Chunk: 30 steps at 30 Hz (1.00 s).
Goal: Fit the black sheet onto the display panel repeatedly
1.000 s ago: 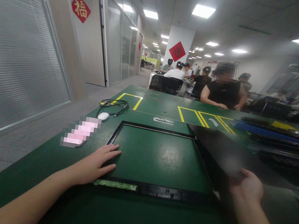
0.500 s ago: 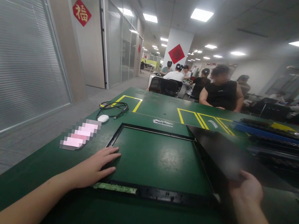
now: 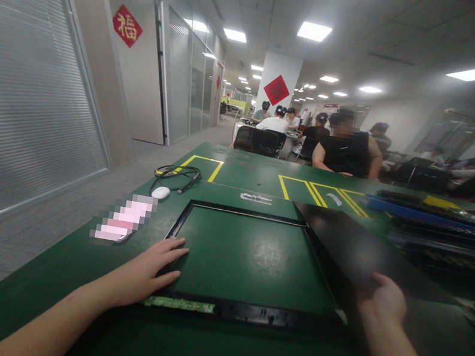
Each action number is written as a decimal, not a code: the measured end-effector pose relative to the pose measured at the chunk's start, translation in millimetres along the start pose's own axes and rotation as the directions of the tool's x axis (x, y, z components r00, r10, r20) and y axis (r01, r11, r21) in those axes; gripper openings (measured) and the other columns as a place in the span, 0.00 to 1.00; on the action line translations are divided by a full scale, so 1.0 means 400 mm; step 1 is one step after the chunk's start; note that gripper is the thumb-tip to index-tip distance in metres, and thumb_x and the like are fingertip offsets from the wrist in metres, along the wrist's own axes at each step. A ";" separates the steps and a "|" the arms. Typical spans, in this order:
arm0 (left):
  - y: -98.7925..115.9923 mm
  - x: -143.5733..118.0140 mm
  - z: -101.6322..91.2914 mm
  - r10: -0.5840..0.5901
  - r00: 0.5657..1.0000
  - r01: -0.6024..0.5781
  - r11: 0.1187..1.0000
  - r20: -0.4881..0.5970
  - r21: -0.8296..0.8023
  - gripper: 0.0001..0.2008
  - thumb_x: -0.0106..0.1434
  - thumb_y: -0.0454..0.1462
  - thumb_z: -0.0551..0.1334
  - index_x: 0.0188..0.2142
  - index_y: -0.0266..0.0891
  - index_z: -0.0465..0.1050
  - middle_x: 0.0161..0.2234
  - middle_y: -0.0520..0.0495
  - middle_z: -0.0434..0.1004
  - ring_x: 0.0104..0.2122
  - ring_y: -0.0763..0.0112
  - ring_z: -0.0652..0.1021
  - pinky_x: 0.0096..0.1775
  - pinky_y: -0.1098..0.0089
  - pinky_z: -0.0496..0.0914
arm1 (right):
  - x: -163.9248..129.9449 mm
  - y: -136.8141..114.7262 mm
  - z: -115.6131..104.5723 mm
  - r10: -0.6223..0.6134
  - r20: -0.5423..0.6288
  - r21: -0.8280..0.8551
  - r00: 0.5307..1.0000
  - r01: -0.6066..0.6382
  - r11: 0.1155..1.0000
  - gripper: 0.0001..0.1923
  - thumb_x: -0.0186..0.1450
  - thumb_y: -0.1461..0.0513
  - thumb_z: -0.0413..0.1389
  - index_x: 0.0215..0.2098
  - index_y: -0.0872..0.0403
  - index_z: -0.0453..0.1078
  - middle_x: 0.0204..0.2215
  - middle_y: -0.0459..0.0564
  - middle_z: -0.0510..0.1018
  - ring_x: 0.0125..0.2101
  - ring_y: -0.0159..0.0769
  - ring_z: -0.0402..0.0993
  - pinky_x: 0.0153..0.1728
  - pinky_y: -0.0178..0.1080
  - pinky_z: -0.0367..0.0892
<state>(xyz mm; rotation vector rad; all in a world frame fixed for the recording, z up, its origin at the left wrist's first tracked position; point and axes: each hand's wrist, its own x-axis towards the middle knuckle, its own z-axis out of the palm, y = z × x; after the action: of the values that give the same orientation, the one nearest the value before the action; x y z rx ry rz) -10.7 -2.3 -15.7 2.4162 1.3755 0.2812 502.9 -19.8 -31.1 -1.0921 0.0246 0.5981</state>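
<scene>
A thin black rectangular frame [image 3: 254, 213], apparently a monitor bezel, lies flat on the green table. Along its near bar runs a green circuit strip [image 3: 182, 305]. My left hand [image 3: 154, 267] rests over the frame's left side with the fingers stretched and apart. To the right, a flat dark panel [image 3: 341, 235] leans up at a slant along the frame's right side. My right hand [image 3: 385, 303] grips the near part of this panel, thumb on top; its other fingers are mostly hidden.
A white mouse [image 3: 161, 192], a coiled black cable [image 3: 178, 175] and a blurred pink object [image 3: 126, 217] lie at the left. Stacked dark and blue strips [image 3: 444, 219] occupy the right. Yellow tape outlines mark the far tabletop [image 3: 243, 167]. A person [image 3: 349, 151] sits beyond it.
The camera view has shifted slightly. My right hand and the dark panel have barely moved relative to the frame, and my left hand stays on the frame's left side.
</scene>
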 end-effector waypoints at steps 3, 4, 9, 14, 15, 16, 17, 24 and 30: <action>0.006 -0.001 -0.004 -0.001 1.000 0.001 1.000 -0.002 0.003 0.27 0.67 0.47 0.56 0.64 0.44 0.64 0.68 0.41 0.55 0.66 0.50 0.57 0.62 0.47 0.55 | -0.007 0.012 0.008 0.028 -0.095 0.011 0.995 -0.027 1.000 0.11 0.49 0.73 0.54 0.28 0.53 0.64 0.23 0.39 0.72 0.20 0.29 0.71 0.20 0.34 0.72; 0.005 0.000 -0.004 0.000 1.000 0.000 1.000 -0.006 -0.001 0.27 0.67 0.48 0.56 0.64 0.44 0.64 0.68 0.41 0.55 0.66 0.49 0.57 0.62 0.47 0.55 | -0.010 0.014 0.010 0.042 -0.114 0.016 0.993 -0.040 0.999 0.11 0.49 0.73 0.54 0.28 0.54 0.64 0.24 0.40 0.72 0.21 0.29 0.71 0.21 0.34 0.72; -0.007 0.002 0.003 0.007 1.000 -0.007 1.000 -0.001 -0.005 0.28 0.67 0.48 0.55 0.64 0.44 0.63 0.69 0.41 0.54 0.67 0.50 0.56 0.63 0.47 0.54 | -0.028 0.009 0.019 0.092 -0.140 0.043 0.986 -0.087 0.995 0.11 0.50 0.75 0.53 0.28 0.54 0.64 0.25 0.42 0.73 0.22 0.30 0.73 0.21 0.34 0.73; -0.008 0.000 0.003 0.003 1.000 -0.003 1.000 -0.014 -0.015 0.28 0.67 0.48 0.56 0.64 0.45 0.63 0.68 0.42 0.55 0.66 0.50 0.57 0.63 0.47 0.55 | -0.038 0.002 0.022 0.113 -0.132 0.066 0.985 -0.106 0.992 0.12 0.51 0.76 0.53 0.28 0.54 0.65 0.25 0.41 0.73 0.21 0.29 0.72 0.23 0.33 0.73; -0.008 0.000 0.003 0.009 1.000 -0.010 1.000 -0.022 -0.017 0.27 0.67 0.48 0.56 0.63 0.45 0.64 0.68 0.42 0.55 0.66 0.49 0.57 0.62 0.47 0.55 | -0.038 0.002 0.022 0.119 -0.126 0.065 0.985 -0.112 0.992 0.12 0.51 0.75 0.52 0.28 0.54 0.66 0.25 0.42 0.73 0.21 0.29 0.72 0.22 0.33 0.73; -0.008 -0.001 0.003 0.017 0.999 -0.018 1.000 -0.031 -0.020 0.27 0.67 0.48 0.56 0.63 0.45 0.64 0.68 0.42 0.56 0.66 0.49 0.58 0.62 0.46 0.56 | -0.037 0.002 0.022 0.124 -0.120 0.063 0.985 -0.117 0.991 0.12 0.51 0.75 0.52 0.28 0.54 0.66 0.25 0.42 0.73 0.21 0.29 0.72 0.22 0.33 0.73; -0.009 -0.001 0.003 0.024 0.999 -0.025 0.999 -0.038 -0.022 0.27 0.67 0.48 0.56 0.63 0.45 0.64 0.68 0.42 0.56 0.66 0.49 0.58 0.62 0.46 0.56 | -0.036 0.002 0.022 0.127 -0.113 0.062 0.985 -0.121 0.991 0.11 0.51 0.75 0.52 0.28 0.55 0.66 0.25 0.42 0.74 0.22 0.29 0.72 0.22 0.33 0.73; -0.018 0.001 0.010 0.028 0.999 -0.029 0.999 -0.034 -0.023 0.27 0.67 0.49 0.56 0.63 0.46 0.64 0.68 0.42 0.55 0.66 0.49 0.57 0.62 0.46 0.55 | -0.034 -0.003 0.022 0.155 -0.101 0.061 0.983 -0.149 0.987 0.11 0.53 0.75 0.51 0.29 0.55 0.66 0.27 0.43 0.74 0.24 0.29 0.73 0.25 0.33 0.73; -0.015 0.001 0.009 0.040 0.998 -0.041 0.999 -0.052 -0.016 0.26 0.67 0.47 0.57 0.62 0.45 0.66 0.67 0.40 0.57 0.66 0.49 0.59 0.62 0.47 0.56 | -0.035 -0.012 0.022 0.190 -0.066 0.045 0.980 -0.187 0.981 0.11 0.53 0.75 0.51 0.30 0.55 0.66 0.27 0.44 0.75 0.24 0.31 0.74 0.23 0.33 0.73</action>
<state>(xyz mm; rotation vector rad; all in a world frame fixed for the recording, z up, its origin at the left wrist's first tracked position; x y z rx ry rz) -14.0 0.1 -21.3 2.4407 1.3416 0.3672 491.2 -20.2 -18.5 -1.0796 0.2014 0.7262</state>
